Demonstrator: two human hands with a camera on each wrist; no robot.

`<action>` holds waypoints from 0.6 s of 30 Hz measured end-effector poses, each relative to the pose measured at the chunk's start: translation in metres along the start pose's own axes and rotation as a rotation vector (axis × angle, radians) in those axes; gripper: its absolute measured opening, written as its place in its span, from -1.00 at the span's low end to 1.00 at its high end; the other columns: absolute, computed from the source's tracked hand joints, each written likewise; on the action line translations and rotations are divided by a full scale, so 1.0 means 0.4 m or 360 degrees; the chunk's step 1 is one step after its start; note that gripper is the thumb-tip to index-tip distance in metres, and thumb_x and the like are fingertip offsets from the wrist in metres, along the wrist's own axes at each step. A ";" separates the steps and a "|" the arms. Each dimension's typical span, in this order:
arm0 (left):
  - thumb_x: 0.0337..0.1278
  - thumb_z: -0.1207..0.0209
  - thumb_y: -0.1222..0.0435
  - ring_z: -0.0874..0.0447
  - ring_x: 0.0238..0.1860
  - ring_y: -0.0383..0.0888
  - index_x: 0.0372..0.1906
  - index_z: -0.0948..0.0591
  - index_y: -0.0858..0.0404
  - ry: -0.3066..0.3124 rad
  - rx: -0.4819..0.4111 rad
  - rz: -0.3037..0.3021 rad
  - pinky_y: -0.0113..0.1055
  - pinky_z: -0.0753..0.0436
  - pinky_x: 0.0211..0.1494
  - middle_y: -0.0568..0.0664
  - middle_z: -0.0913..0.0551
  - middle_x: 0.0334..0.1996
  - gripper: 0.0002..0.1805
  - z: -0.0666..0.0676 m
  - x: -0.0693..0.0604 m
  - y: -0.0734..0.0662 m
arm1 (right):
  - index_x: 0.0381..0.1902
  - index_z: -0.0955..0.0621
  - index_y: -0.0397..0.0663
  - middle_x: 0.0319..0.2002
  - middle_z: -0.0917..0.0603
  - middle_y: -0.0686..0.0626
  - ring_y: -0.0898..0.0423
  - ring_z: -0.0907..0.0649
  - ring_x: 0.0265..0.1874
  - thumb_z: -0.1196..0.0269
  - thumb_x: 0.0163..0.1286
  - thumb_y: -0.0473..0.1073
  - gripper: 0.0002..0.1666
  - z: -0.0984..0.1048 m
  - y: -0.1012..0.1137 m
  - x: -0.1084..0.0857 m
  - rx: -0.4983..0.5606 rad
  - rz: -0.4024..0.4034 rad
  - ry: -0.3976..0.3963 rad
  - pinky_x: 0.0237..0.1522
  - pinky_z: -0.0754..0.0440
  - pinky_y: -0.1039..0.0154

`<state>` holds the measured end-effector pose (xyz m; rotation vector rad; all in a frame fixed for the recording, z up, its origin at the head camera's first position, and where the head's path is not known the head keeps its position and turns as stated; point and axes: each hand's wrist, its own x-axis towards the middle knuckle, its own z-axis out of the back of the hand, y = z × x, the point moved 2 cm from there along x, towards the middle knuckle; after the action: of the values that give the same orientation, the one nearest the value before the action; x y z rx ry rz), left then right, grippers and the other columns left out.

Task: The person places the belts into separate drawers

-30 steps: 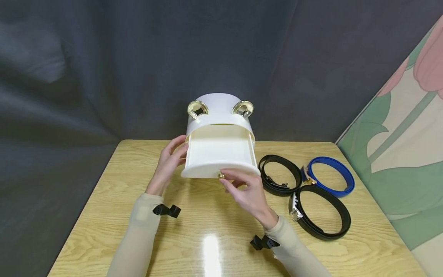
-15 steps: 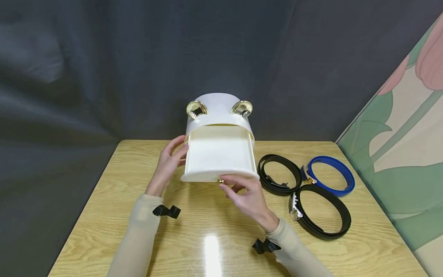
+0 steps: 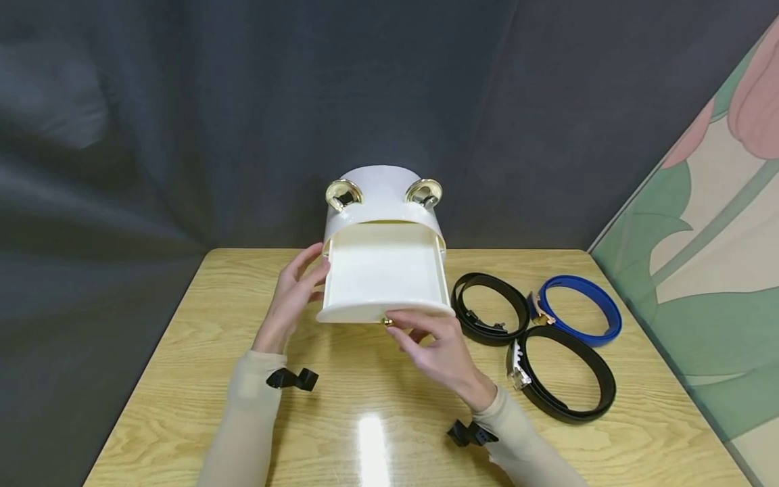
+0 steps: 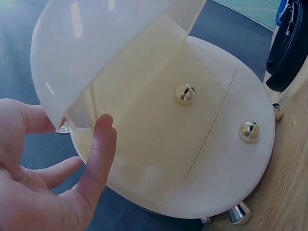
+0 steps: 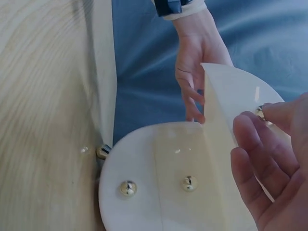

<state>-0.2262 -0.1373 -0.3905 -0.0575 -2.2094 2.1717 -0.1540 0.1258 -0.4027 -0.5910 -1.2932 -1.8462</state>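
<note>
A white round-fronted cabinet (image 3: pixel 382 193) stands at the back of the table, with two shiny gold ring-shaped pieces on its top. Its top drawer (image 3: pixel 386 267) is pulled well out, and nothing shows inside. My right hand (image 3: pixel 441 345) pinches the small gold knob (image 3: pixel 387 321) on the drawer front between thumb and fingertips. At the cabinet's left side, my left hand (image 3: pixel 287 297) rests with spread, slightly bent fingers, close beside the drawer's edge. Below the drawer, the left wrist view shows two lower fronts with gold knobs (image 4: pixel 185 94) and short gold feet (image 4: pixel 239 212).
To the right on the wooden table (image 3: pixel 182 379) lie a coiled black belt (image 3: pixel 523 308), a coiled blue belt (image 3: pixel 611 318) and another black belt (image 3: pixel 605 379) with a silver buckle. A dark curtain (image 3: pixel 262 122) hangs behind; a flowered cloth (image 3: pixel 706 270) hangs at right.
My right hand has drawn the drawer a little further toward me, mostly in the first half second. The left hand has stayed at the cabinet's side.
</note>
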 end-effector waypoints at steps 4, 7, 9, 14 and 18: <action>0.62 -0.13 0.19 -0.71 -0.05 -0.33 0.66 -0.30 0.14 -0.0015 -0.0025 -0.0013 -0.44 -0.73 -0.17 -0.01 -0.29 0.66 -0.36 -0.001 -0.001 0.004 | -0.04 -0.80 -0.31 -0.35 -0.87 -0.16 0.21 -0.72 -0.63 -0.42 0.24 -0.55 -0.67 0.026 0.006 0.005 -0.0028 0.0037 0.0019 -0.50 -0.69 0.47; 0.61 -0.15 0.20 -0.71 -0.07 -0.32 0.66 -0.30 0.15 -0.0023 -0.0026 -0.0022 -0.44 -0.74 -0.19 0.00 -0.28 0.66 -0.35 -0.005 -0.005 0.005 | -0.07 -0.80 -0.34 -0.36 -0.86 -0.19 0.16 -0.73 -0.65 -0.39 0.20 -0.60 -0.66 0.057 0.011 0.005 -0.0001 0.0078 -0.0058 -0.48 -0.71 0.44; 0.61 -0.14 0.21 -0.70 -0.08 -0.32 0.66 -0.29 0.16 -0.0020 -0.0024 -0.0029 -0.44 -0.75 -0.20 0.02 -0.26 0.67 -0.34 -0.007 -0.007 0.005 | -0.10 -0.79 -0.38 -0.38 -0.84 -0.24 0.13 -0.72 -0.66 -0.36 0.18 -0.63 -0.68 0.080 0.016 0.006 0.0014 0.0108 -0.0161 -0.49 -0.71 0.43; 0.59 -0.17 0.23 -0.69 -0.07 -0.29 0.67 -0.28 0.17 -0.0004 -0.0011 -0.0035 -0.38 -0.78 -0.17 0.02 -0.22 0.68 -0.32 -0.010 -0.011 0.001 | -0.16 -0.77 -0.46 -0.38 -0.85 -0.22 0.18 -0.70 -0.66 -0.32 0.24 -0.65 -0.76 0.147 0.029 0.016 -0.0027 0.0082 -0.0439 -0.54 -0.68 0.43; 0.59 -0.17 0.23 -0.69 -0.04 -0.26 0.67 -0.26 0.18 0.0004 0.0006 -0.0037 -0.38 -0.78 -0.16 0.00 -0.22 0.69 -0.31 -0.010 -0.012 -0.002 | -0.12 -0.79 -0.42 -0.27 -0.88 0.08 0.32 -0.74 -0.57 -0.31 0.31 -0.62 -0.76 0.199 0.020 0.022 -0.0148 -0.0122 -0.0570 -0.49 -0.67 0.47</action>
<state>-0.2213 -0.1335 -0.3898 -0.0342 -2.1932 2.1628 -0.1578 0.1954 -0.3622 -0.9686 -1.4812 -1.9305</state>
